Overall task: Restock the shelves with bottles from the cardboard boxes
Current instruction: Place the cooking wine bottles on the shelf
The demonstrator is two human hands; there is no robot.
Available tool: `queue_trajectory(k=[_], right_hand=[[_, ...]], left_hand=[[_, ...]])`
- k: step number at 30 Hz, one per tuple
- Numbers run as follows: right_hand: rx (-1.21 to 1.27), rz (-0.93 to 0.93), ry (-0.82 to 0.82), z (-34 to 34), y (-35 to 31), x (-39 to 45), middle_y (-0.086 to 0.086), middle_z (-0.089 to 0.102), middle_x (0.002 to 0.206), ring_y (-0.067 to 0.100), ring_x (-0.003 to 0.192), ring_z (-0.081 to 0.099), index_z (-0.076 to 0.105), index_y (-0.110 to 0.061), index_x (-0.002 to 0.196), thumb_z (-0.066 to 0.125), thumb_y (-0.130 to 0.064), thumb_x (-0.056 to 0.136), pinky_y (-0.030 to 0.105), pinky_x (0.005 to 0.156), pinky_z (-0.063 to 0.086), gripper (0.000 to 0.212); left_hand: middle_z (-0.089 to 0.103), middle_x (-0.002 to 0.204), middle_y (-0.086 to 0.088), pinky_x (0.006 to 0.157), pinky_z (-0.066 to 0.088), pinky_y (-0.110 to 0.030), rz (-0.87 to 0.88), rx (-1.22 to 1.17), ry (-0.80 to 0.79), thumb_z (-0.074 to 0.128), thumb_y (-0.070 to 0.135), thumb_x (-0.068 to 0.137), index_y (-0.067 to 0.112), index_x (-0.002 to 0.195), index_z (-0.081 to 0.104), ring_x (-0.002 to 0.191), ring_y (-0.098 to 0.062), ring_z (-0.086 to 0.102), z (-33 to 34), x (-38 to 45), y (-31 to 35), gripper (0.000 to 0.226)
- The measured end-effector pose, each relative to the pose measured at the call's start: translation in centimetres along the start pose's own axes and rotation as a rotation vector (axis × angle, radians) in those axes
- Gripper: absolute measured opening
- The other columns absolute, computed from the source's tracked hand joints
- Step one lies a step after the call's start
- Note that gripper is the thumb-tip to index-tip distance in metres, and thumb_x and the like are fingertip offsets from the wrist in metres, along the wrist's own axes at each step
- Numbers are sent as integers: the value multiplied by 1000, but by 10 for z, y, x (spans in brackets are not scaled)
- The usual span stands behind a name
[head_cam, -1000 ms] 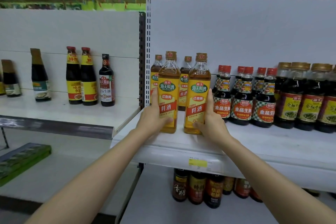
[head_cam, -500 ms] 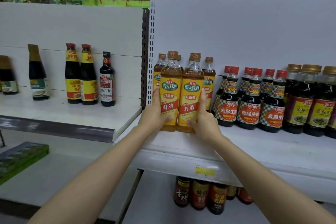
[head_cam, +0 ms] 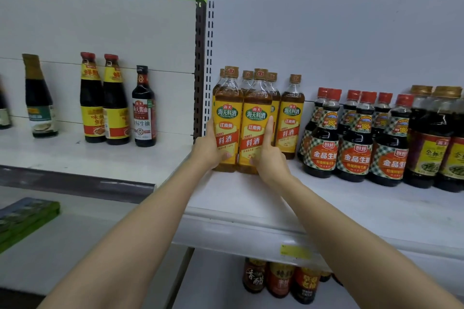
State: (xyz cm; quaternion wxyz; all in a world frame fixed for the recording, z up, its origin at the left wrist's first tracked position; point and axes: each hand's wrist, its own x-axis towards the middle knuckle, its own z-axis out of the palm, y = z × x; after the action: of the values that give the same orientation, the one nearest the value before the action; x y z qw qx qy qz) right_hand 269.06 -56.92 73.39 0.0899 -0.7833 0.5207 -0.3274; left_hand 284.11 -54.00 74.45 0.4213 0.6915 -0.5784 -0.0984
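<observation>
Bottles, two amber with yellow labels, upright and touching side by side on white shelf (head_cam: 251,198). Left hand (head_cam: 209,152) wraps left bottle (head_cam: 227,130) low on its label, thumb across front. Right hand (head_cam: 270,160) grips right bottle (head_cam: 254,133), forefinger straight up its right edge. Behind fingers: more amber bottles (head_cam: 291,118). Right of right hand: red-capped dark bottles (head_cam: 324,143).
</observation>
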Motion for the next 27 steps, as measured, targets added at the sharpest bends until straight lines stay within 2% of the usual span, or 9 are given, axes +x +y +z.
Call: queue_trajectory(k=[5,13,22,25,27], right_hand=[[-41,-27,23,15,-3,25,19,62,113,29,82,58,-32,-20,144,49,-9,96,37,72,46,95],[-124,86,-12,29,-8,54,18,61,113,29,92,62,-22,-11,148,49,-18,99,34,70,45,87],[-165,85,-44,38,-6,69,19,54,123,29,102,60,-16,-8,150,50,-17,99,36,81,50,83],[-225,91,-53,40,-5,72,21,52,126,28,101,59,-15,-5,150,45,-15,100,34,77,47,78],[-241,87,-58,41,-4,73,20,53,125,25,93,56,-14,-5,150,43,-15,101,31,71,43,76]], left_hand=[[51,134,-9,96,45,-44,-30,-2,5,73,16,83,23,149,7,119,-30,53,3,24,-7,94],[50,134,-10,97,46,-44,-48,-10,0,72,15,83,22,147,9,119,-30,53,6,54,-19,91],[51,132,-8,94,47,-43,-52,-11,10,71,14,84,23,147,10,118,-30,54,10,68,-26,88],[52,132,-9,94,47,-43,-41,1,16,72,15,84,23,147,9,118,-30,54,11,72,-29,89],[52,133,-9,95,46,-44,-34,0,12,72,15,83,23,148,9,118,-30,54,12,74,-30,91]])
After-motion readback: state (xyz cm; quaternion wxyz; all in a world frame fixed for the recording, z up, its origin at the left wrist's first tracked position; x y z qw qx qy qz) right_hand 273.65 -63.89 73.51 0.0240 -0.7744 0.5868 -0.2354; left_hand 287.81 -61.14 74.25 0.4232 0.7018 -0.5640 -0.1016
